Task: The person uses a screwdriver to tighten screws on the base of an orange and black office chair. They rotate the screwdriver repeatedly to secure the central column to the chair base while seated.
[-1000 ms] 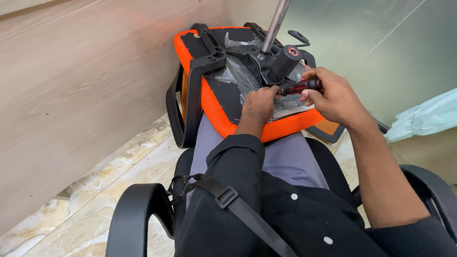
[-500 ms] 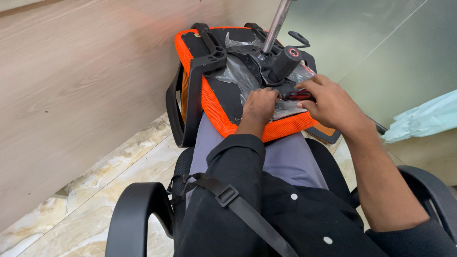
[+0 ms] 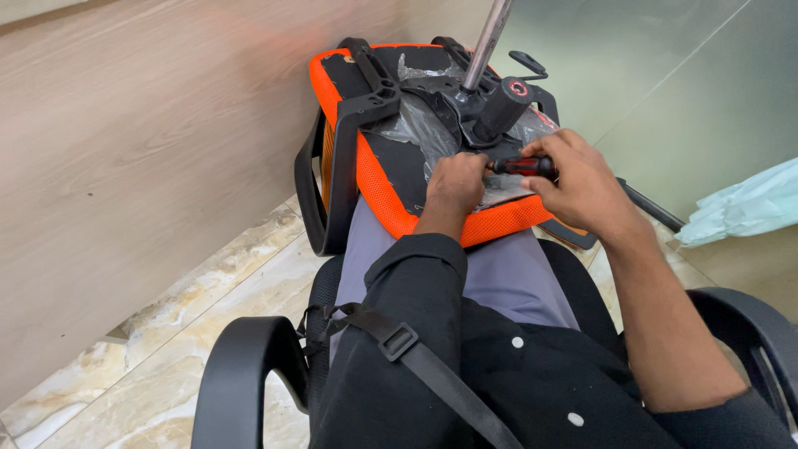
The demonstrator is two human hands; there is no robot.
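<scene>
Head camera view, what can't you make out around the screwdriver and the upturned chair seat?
- Screwdriver tip: hidden behind the left hand.
- What the tip meets on the orange chair seat: covered by that hand and crinkled plastic wrap.
- Metal post: its top is cut off by the upper edge.
- Right hand fingertips: curled around the handle.

Pale wood-panel wall on the left; marble-look tile floor; frosted glass partition on the right.

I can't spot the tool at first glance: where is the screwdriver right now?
In the head view, right of centre: the screwdriver lies sideways in the right hand, its tip end at the left hand, over the upturned orange chair seat.
</scene>
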